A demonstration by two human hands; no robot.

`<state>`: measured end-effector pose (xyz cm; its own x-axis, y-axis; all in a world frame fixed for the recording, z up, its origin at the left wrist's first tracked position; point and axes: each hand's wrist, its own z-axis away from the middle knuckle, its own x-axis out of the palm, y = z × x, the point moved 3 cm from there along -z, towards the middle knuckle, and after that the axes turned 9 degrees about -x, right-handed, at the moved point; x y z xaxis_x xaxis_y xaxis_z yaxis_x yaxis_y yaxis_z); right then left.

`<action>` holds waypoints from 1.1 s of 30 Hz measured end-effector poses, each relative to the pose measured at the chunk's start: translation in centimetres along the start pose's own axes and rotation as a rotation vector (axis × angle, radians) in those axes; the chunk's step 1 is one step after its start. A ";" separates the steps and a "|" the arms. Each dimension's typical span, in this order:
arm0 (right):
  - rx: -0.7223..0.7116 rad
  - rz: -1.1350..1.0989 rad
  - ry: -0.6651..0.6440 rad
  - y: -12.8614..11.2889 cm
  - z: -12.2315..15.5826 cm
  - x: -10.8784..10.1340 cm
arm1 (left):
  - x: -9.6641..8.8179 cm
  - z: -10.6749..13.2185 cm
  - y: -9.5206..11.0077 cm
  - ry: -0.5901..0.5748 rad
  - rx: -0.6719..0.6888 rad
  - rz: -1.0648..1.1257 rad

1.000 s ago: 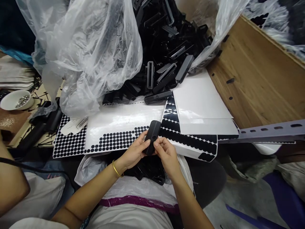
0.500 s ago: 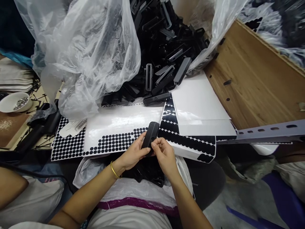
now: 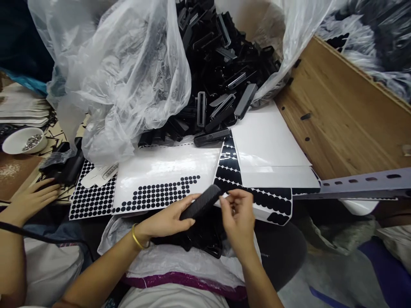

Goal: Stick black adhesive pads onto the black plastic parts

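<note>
My left hand (image 3: 173, 218) is closed around a long black plastic piece (image 3: 202, 202) with a ribbed surface, tilted up to the right. At its upper right end is my right hand (image 3: 239, 214), thumb and fingers pinched together; anything between them is hidden, and I cannot tell whether they touch the piece. Just beyond lies a white sheet (image 3: 167, 160) with rows of round black stickers (image 3: 157, 193). Below my hands, an open white bag (image 3: 180, 261) on my lap contains dark plastic pieces (image 3: 205, 239).
A heap of black plastic pieces (image 3: 221, 55) spills from a clear plastic bag (image 3: 128, 77). White sheets (image 3: 266, 141) lie beside a wooden board (image 3: 346, 115) and a slotted metal rail (image 3: 359, 182). At left, a co-worker's hand (image 3: 35, 199) rests near a white bowl (image 3: 13, 143) of small metal parts.
The black piece has swung from nearly upright to a flatter slant. My right hand has moved right and slightly down, towards its far end. A co-worker's hand has appeared at left.
</note>
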<state>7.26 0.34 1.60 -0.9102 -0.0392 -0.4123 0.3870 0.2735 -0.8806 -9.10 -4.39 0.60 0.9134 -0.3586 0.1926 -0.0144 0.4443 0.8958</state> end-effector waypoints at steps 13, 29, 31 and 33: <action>-0.096 0.105 -0.282 0.6 -1.4 3.8 | -6.5 -14.2 7.8 0.835 0.180 -0.883; -0.046 0.101 -0.356 1.3 -2.8 5.6 | -5.4 -4.7 2.1 0.686 0.067 -0.005; 0.034 -0.128 -0.299 0.9 -2.4 4.9 | -3.8 -3.9 0.9 0.569 0.036 0.278; 0.111 -0.294 -0.253 0.6 -1.9 4.4 | -2.2 -3.3 0.1 0.462 0.008 0.485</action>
<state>3.22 2.20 -0.30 -0.9249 -0.3395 -0.1712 0.1414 0.1108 -0.9837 -9.75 -0.84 -1.07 0.8831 0.2690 0.3844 -0.4684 0.4596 0.7546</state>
